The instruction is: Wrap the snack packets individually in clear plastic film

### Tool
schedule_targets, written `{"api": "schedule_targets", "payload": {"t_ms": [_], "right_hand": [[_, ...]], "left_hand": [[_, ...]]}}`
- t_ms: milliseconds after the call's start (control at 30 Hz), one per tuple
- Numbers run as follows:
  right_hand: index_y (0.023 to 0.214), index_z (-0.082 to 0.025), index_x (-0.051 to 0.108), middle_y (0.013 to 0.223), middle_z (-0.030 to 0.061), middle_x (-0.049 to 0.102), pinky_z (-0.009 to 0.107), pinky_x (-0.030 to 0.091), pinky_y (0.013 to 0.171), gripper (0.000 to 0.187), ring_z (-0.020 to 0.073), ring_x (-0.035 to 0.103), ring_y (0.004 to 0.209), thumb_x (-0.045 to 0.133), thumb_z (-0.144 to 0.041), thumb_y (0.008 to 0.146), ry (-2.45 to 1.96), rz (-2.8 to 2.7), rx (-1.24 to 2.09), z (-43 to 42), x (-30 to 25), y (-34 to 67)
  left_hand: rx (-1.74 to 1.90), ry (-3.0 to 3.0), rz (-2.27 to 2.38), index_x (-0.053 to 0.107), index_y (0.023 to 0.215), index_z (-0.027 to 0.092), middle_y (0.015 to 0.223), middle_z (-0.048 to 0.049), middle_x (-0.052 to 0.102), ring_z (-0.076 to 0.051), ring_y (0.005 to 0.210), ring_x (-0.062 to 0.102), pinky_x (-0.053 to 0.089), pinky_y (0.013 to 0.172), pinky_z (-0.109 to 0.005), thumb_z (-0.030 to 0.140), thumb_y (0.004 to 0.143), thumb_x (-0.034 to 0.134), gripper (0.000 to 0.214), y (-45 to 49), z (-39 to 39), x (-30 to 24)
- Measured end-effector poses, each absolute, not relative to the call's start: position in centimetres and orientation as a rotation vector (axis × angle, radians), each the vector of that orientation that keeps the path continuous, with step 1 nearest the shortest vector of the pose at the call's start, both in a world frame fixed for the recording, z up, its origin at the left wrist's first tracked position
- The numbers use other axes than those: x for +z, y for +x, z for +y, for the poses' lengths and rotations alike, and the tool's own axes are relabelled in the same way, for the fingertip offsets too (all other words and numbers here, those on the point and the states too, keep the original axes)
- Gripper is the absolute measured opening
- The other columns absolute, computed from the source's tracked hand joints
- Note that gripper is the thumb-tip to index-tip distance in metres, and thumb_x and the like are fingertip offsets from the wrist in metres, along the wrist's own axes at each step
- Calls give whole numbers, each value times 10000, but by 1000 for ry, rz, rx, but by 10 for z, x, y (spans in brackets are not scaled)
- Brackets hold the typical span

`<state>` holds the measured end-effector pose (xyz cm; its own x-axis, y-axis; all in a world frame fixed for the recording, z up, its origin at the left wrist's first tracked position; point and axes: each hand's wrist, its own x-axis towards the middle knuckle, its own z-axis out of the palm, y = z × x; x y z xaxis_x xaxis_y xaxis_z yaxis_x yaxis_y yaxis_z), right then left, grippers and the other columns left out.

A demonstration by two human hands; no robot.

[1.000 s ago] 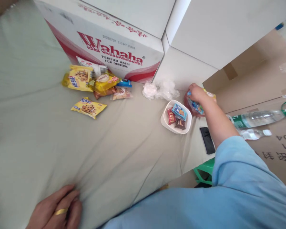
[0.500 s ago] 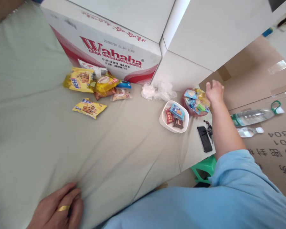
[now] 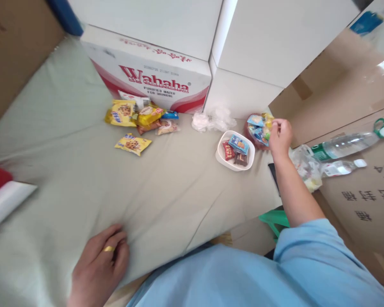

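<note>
My right hand [image 3: 280, 135] reaches over a red bowl [image 3: 255, 132] heaped with small wrapped snacks, its fingers pinched together at the heap; what they hold I cannot make out. Just left of it stands a white bowl [image 3: 222, 157] holding three small packets. My left hand [image 3: 99, 264], with a gold ring, lies flat on the grey-green cloth [image 3: 67, 179] near the front edge, fingers together, holding nothing. A clear plastic bag [image 3: 305, 166] lies under my right forearm.
Yellow cookie packets [image 3: 132, 143] and other snacks lie before a Wahaha water carton [image 3: 153, 81]. White boxes [image 3: 275, 42] rise behind. Crumpled plastic [image 3: 211, 120] sits beside the bowls. Two water bottles [image 3: 348, 147] lie on brown cardboard at right. A green stool [image 3: 272, 219] stands below the edge.
My right hand came back from the right side of the red bowl onto the snack heap. The view pulled back and shifted; a clear bag now shows by my forearm.
</note>
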<state>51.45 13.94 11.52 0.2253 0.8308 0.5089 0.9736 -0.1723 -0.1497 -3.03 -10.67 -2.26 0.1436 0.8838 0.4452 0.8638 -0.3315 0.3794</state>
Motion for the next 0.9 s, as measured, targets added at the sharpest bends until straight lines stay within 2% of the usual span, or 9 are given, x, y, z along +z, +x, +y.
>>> {"api": "schedule_targets", "payload": {"t_ms": [100,233,333,400,467,633,800,900], "right_hand": [[1240,-271,728,1183,144,739,509,487,1082,445,343,646,1192,336,-399,1073,-1934,-1881,-226,72,93,477],[1161,-266,751,1073,129,744,471,559,955,349,326,674,1045,443,-362,1029,-1898,-1840,-103,37,64,469],[1243,-234,726,1205,148,708,491,544,1001,343,342,641,1125,563,-330,957,-1899,-1867,-91,55,57,484],[1307,-225,699,1344,154,659,511,503,1068,421,361,594,1221,660,-304,895,-1878,-2024,-56,76,60,487],[1300,-225,697,1376,148,650,505,490,1066,437,366,570,1240,715,-293,868,-1893,-2190,-3,97,64,481],[1211,-209,710,1177,181,738,493,477,963,315,379,584,1165,700,-348,928,-2099,-2337,-136,129,71,447],[1175,-159,729,1112,198,766,401,462,867,266,327,647,1084,527,-216,1011,-2275,-2404,-262,130,85,438],[1242,-166,704,1147,163,758,369,453,850,295,311,654,1076,519,-235,1022,-2267,-2394,-286,122,104,453]], "left_hand": [[895,2257,1802,703,943,226,1119,-85,763,-223,970,749,605,872,-342,287,976,549,169,-33,-106,-13],[753,2147,1805,708,997,241,1206,-58,753,-185,973,757,608,750,-265,317,997,554,172,-41,-102,6],[774,2148,1812,699,1039,243,1259,-55,736,-157,910,752,580,652,-230,304,1001,564,153,-42,-100,13],[778,2214,1774,696,1033,241,1229,-55,743,-168,919,751,588,689,-245,295,1001,560,150,-39,-99,11],[790,2288,1745,695,1002,231,1159,-63,754,-193,954,749,600,778,-280,286,1002,546,158,-33,-99,4],[894,2467,1689,686,937,191,1075,-111,746,-240,946,714,583,867,-358,220,983,548,148,-22,-101,-11],[909,2537,1626,668,962,180,1068,-125,723,-254,926,690,564,854,-386,228,995,525,154,-24,-100,-15],[915,2520,1630,662,979,185,1084,-128,717,-269,941,689,558,870,-410,259,1005,509,172,-26,-100,-20]]}}
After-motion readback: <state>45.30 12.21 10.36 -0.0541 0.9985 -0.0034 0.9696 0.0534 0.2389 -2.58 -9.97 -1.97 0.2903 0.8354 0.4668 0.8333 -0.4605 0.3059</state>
